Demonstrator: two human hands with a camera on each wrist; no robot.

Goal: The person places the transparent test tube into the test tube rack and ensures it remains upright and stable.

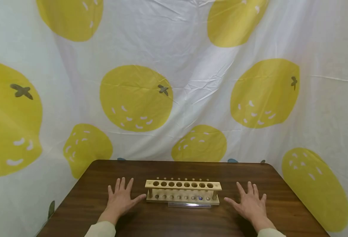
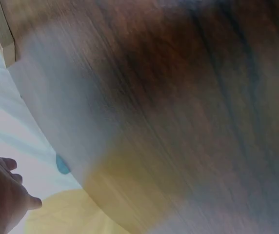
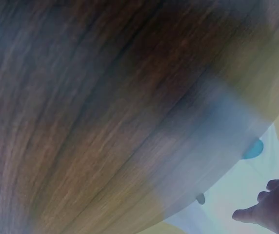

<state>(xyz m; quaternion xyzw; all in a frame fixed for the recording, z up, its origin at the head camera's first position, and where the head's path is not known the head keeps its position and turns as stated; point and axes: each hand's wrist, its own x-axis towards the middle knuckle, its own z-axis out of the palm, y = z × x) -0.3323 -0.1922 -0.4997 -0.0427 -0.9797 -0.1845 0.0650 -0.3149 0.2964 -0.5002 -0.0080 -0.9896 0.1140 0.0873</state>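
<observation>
A wooden test tube rack (image 1: 183, 188) stands on the table, with a row of round holes in its top bar and matching hollows in its base. In one hollow toward the right shows a small blue spot (image 1: 200, 198). A clear test tube (image 1: 189, 205) lies sideways along the rack's front edge. My left hand (image 1: 120, 199), fingers spread, is left of the rack, its thumb tip close to the rack's end. On the other side my right hand (image 1: 251, 203) is spread too, its thumb pointing at the rack with a small gap. Neither hand holds anything.
The dark brown wooden table (image 1: 150, 223) has rounded far corners. Behind it hangs a white cloth (image 1: 191, 98) printed with large yellow fruit, and it runs down both sides. Tips of several pegs (image 1: 179, 179) show along the rack's back.
</observation>
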